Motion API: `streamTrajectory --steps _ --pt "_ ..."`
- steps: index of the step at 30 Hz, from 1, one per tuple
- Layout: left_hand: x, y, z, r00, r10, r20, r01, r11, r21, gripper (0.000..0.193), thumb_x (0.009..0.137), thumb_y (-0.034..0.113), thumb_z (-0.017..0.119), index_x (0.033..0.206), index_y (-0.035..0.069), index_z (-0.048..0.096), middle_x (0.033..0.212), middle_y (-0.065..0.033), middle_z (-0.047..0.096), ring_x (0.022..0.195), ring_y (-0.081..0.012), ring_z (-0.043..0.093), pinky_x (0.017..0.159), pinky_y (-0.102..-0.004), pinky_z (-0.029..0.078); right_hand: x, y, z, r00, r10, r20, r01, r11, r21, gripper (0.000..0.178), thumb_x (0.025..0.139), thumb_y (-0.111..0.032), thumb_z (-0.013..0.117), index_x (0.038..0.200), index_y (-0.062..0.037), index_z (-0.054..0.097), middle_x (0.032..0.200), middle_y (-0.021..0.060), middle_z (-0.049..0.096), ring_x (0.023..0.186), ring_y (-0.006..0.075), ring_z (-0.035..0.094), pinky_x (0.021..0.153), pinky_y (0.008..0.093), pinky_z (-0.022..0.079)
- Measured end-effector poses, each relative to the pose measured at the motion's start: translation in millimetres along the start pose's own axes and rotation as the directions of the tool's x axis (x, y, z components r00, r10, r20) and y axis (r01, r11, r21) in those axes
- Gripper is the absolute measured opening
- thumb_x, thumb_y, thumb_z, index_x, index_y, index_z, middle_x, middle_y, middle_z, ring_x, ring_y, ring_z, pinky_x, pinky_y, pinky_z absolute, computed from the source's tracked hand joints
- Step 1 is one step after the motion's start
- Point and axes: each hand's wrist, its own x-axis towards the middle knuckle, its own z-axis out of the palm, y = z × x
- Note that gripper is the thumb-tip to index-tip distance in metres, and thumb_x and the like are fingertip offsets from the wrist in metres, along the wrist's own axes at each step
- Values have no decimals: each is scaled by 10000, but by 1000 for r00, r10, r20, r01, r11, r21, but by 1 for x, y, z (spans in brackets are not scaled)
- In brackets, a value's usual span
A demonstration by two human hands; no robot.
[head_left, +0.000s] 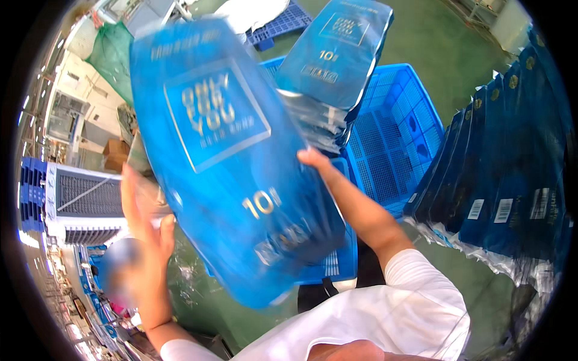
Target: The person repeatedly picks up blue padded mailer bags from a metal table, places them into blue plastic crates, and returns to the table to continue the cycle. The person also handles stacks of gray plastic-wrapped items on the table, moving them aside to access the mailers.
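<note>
A large blue plastic package [241, 174] with a pale square frame on its front hangs tilted in front of me, blurred by motion. My right hand [316, 161] grips its right edge; the thumb lies at the edge and the other fingers are hidden behind it. Beside the left edge is my left hand [144, 222], its fingers stretched and the thumb apart; it looks clear of the package. Behind, a stack of similar blue packages [337, 54] leans on or in a blue plastic crate [415, 90]; the held package hides part of both.
On the right, several blue packages [481, 162] stand upright in a row. A blue pallet [280, 21] with a white sheet lies at the far side. Leftward are a green net [114, 60], a cardboard box [115, 154] and a white unit with a dark grille [87, 195]. The floor is green.
</note>
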Motion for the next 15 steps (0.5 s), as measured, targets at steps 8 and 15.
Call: streamTrajectory --steps 8,15 --pt "160 20 132 937 -95 336 349 211 -913 841 724 354 587 1363 -22 191 1431 -152 170 1333 -241 147 1079 -348 122 56 -183 -22 800 -600 7 568 754 -330 722 798 -88 541 1394 -76 134 1202 138 447 1014 208 505 816 343 459" --pt "214 -25 291 870 -131 475 465 532 -707 530 773 237 591 1234 9 463 1255 -103 476 1144 -180 434 958 -274 320 114 -204 -162 606 -703 -372 387 669 -634 494 813 -334 507 1173 -20 381 1041 152 517 909 239 533 759 367 455"
